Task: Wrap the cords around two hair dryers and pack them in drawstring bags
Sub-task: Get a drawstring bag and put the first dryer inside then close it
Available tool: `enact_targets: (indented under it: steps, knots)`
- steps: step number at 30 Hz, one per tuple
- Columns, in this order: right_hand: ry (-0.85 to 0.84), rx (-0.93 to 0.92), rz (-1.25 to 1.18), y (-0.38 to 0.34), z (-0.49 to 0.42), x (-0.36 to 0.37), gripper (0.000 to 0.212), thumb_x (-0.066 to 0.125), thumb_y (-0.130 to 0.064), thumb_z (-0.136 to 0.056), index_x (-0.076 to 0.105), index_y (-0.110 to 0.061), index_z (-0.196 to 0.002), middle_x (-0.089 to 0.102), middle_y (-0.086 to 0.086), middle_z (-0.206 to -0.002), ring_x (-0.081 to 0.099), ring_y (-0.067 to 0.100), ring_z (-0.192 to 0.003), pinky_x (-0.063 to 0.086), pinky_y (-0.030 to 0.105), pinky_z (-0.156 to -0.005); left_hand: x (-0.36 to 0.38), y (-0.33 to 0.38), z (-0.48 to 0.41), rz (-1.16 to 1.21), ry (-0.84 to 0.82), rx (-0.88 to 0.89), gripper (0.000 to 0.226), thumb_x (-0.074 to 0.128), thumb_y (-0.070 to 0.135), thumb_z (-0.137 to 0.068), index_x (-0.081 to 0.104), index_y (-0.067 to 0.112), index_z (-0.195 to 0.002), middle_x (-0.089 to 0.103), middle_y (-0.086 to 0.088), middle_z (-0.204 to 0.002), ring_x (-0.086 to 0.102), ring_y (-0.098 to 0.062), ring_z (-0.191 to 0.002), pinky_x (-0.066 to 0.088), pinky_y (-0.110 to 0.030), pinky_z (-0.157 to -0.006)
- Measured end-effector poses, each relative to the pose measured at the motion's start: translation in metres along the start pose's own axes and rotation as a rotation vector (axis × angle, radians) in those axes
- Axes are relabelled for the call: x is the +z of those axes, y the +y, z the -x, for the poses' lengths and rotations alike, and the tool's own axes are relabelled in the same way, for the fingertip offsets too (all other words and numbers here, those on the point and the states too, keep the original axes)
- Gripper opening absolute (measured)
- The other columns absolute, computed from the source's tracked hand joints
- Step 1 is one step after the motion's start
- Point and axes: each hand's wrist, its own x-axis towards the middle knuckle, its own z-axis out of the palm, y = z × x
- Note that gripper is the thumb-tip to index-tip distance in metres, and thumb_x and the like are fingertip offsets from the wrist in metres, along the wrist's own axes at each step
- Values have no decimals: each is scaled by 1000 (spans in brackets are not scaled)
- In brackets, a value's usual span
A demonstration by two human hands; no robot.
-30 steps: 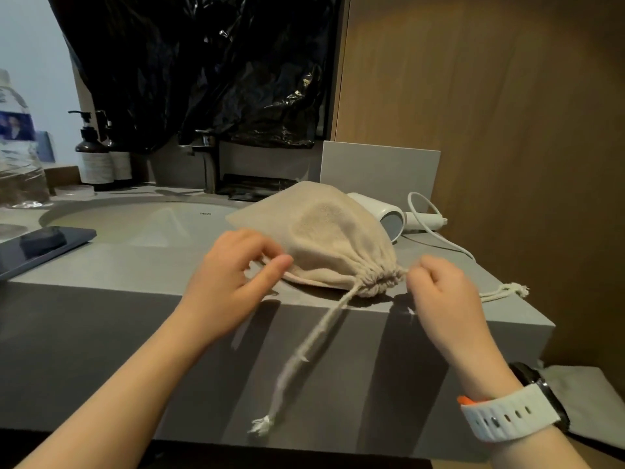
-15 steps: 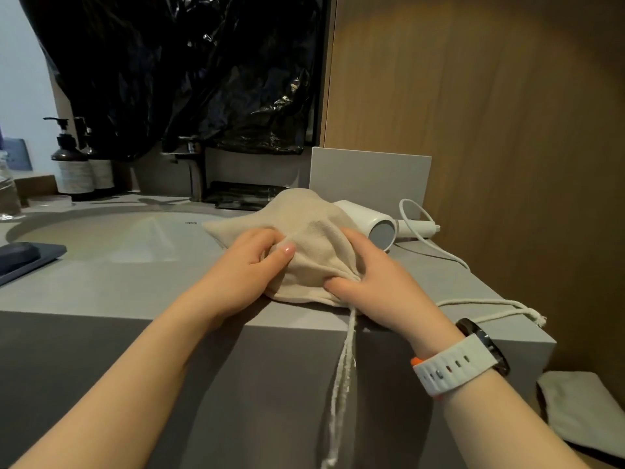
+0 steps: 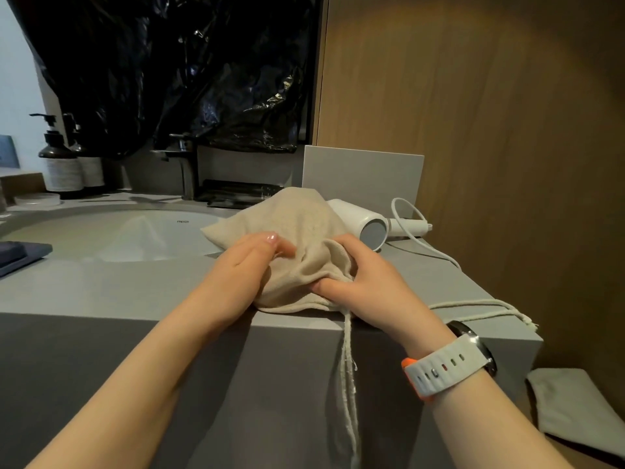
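A beige drawstring bag (image 3: 297, 225), bulging with something inside, lies at the front edge of the grey counter (image 3: 135, 289). My left hand (image 3: 247, 265) grips the bag's left side. My right hand (image 3: 358, 275) clutches the gathered mouth of the bag at its right. One drawstring (image 3: 348, 384) hangs down over the counter's front; another (image 3: 487, 304) trails right along the top. Behind the bag lies a white hair dryer (image 3: 362, 225), nozzle toward me, its white cord (image 3: 411, 218) looped loosely beside it.
A sink basin (image 3: 118, 231) with a faucet (image 3: 184, 164) sits to the left. Two pump bottles (image 3: 62, 160) stand at the back left, a dark tray (image 3: 20, 255) at the left edge. A grey panel (image 3: 362, 174) leans against the wall. Another grey fabric bag (image 3: 581, 407) lies lower right.
Both hands left the drawstrings and moved onto the bag, the right hand closing over its gathered mouth. The drawstrings now lie slack. The view shifted slightly right.
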Motion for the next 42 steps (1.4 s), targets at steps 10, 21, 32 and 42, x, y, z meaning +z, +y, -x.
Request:
enact_targets:
  steps: [10, 21, 32, 42]
  knots:
    - [9, -61, -45, 5, 46, -15, 29, 66, -32, -75, 52, -42, -99, 59, -3, -100, 55, 11, -92, 48, 32, -79, 18, 10, 37, -202, -36, 228, 33, 33, 61, -72, 54, 47, -94, 50, 21, -102, 44, 10, -104, 32, -5, -85]
    - [132, -60, -154, 6, 133, -41, 26, 65, -16, -82, 57, -40, -86, 55, -7, -100, 53, -4, -89, 40, 6, -74, 63, 24, 104, 259, 299, -67, 19, 68, 27, -81, 58, 35, -95, 52, 4, -115, 56, -8, -101, 46, -28, -88]
    - [155, 7, -148, 23, 194, -65, 15, 67, -7, -79, 58, -19, -81, 52, -1, -94, 52, -4, -78, 41, 8, -68, 110, 55, 113, 796, 167, -385, 66, 76, 11, -73, 33, 28, -119, 56, 0, -108, 61, -23, -97, 54, -42, -80]
    - [159, 54, -842, 53, 247, -92, 82, 81, -55, -46, 52, -20, -114, 66, -10, -102, 64, 12, -97, 53, 23, -73, 159, 86, 130, 782, 29, -325, 58, 74, 16, -77, 34, 31, -116, 52, 2, -109, 58, -23, -100, 53, -47, -84]
